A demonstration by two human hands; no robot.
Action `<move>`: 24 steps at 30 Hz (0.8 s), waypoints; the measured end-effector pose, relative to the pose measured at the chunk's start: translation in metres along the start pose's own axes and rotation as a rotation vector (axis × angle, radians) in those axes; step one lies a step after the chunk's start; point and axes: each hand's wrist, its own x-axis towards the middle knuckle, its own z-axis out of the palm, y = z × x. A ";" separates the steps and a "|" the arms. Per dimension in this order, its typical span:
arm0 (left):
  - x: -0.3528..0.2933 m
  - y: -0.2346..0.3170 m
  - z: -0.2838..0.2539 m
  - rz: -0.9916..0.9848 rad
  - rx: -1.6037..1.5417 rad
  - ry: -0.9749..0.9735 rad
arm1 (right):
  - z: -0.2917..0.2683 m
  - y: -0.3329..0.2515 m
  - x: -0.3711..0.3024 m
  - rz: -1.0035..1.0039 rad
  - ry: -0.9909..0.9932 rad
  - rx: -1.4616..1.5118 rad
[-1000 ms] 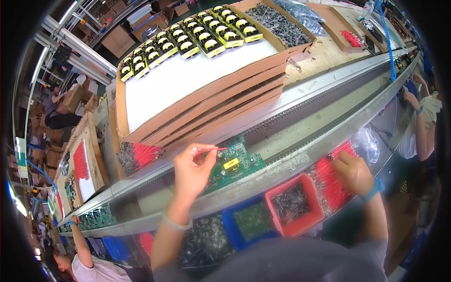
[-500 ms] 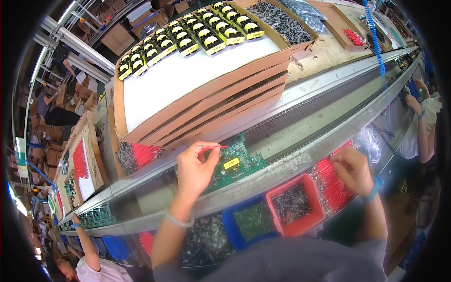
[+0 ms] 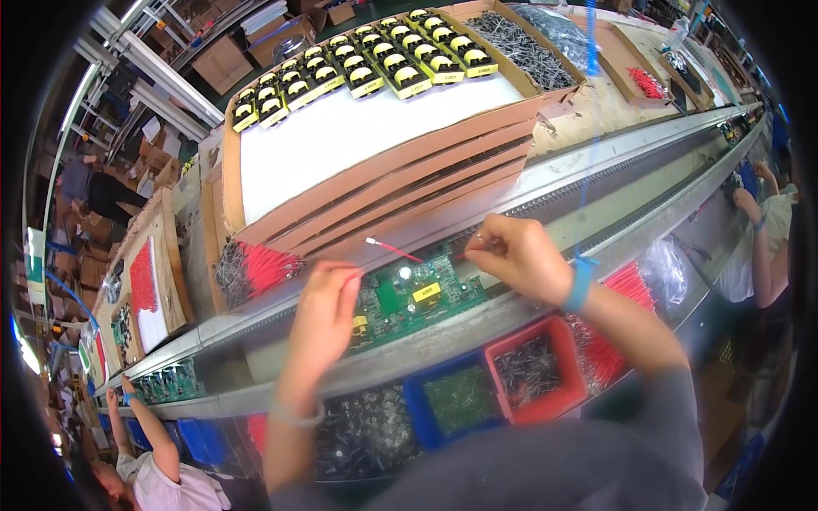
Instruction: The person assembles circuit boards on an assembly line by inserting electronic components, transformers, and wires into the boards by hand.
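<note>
A green circuit board (image 3: 400, 317) with a yellow block (image 3: 426, 292) lies in the conveyor track before me. From its far edge a thin red wire (image 3: 395, 250) sticks up at a slant, its pale metal end free in the air. My left hand (image 3: 324, 311) is just left of the board, thumb and fingers drawn together; a reddish spot shows at the tips, too small to name. Over the board's right far corner, my right hand (image 3: 521, 255) pinches a short visible bit of red wire (image 3: 461, 255).
Nearer me stand a red bin (image 3: 579, 387) of metal pins, a blue bin (image 3: 419, 417) and a heap of red wires (image 3: 607, 328). Stacked cardboard trays (image 3: 383, 183) with black-and-yellow parts rise beyond the track. Co-workers sit at left and right.
My right hand has come from the red wire heap to the board, bringing a red wire. The left hand has let go of the wire on the board and drawn back left.
</note>
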 end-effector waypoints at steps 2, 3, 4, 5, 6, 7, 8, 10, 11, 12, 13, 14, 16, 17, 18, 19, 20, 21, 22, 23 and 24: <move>-0.014 0.008 -0.010 -0.348 -0.080 -0.007 | 0.013 0.017 0.010 -0.042 0.011 -0.020; -0.020 0.011 -0.016 -0.474 -0.144 0.002 | 0.017 0.019 0.014 -0.037 0.013 -0.034; -0.028 0.009 -0.019 -0.476 -0.146 0.000 | 0.019 0.021 0.016 -0.029 0.016 -0.050; -0.039 0.007 -0.026 -0.466 -0.130 0.013 | 0.022 0.020 0.018 -0.031 0.007 -0.044; -0.048 0.005 -0.030 -0.454 -0.116 0.023 | 0.024 0.019 0.020 -0.049 0.023 -0.059; -0.053 0.003 -0.032 -0.521 -0.180 0.032 | 0.025 0.019 0.020 -0.065 0.040 -0.075; -0.060 0.000 -0.033 -0.525 -0.181 0.033 | 0.026 0.017 0.021 -0.065 0.035 -0.075; -0.070 -0.006 -0.032 -0.555 -0.380 0.115 | 0.025 0.015 0.020 -0.070 0.040 -0.157; -0.071 -0.007 -0.032 -0.555 -0.382 0.115 | 0.024 0.016 0.020 -0.069 0.040 -0.159; -0.072 -0.007 -0.031 -0.584 -0.400 0.123 | 0.024 0.018 0.020 -0.102 0.046 -0.158; -0.072 -0.006 -0.029 -0.613 -0.418 0.131 | 0.023 0.019 0.019 -0.135 0.053 -0.158; -0.072 -0.007 -0.027 -0.613 -0.419 0.133 | 0.023 0.019 0.019 -0.136 0.052 -0.159; -0.071 -0.010 -0.017 -0.497 -0.587 0.257 | 0.023 0.019 0.019 -0.154 0.060 -0.178; -0.070 -0.011 -0.014 -0.498 -0.587 0.259 | 0.023 0.017 0.020 -0.155 0.058 -0.178; -0.068 -0.013 -0.011 -0.491 -0.571 0.301 | 0.022 0.014 0.021 -0.137 0.032 -0.202; -0.066 -0.014 -0.008 -0.486 -0.554 0.344 | 0.022 0.012 0.022 -0.118 0.006 -0.225; -0.062 -0.011 -0.007 -0.482 -0.553 0.348 | 0.022 0.011 0.022 -0.124 0.007 -0.226; -0.059 -0.007 -0.006 -0.446 -0.562 0.389 | 0.023 0.009 0.021 -0.171 0.031 -0.242; -0.057 -0.005 -0.006 -0.409 -0.571 0.430 | 0.023 0.007 0.022 -0.218 0.053 -0.258; -0.055 -0.008 -0.005 -0.411 -0.572 0.430 | 0.025 0.007 0.023 -0.217 0.052 -0.259; -0.055 -0.011 -0.003 -0.415 -0.561 0.418 | 0.026 0.007 0.025 -0.245 0.055 -0.262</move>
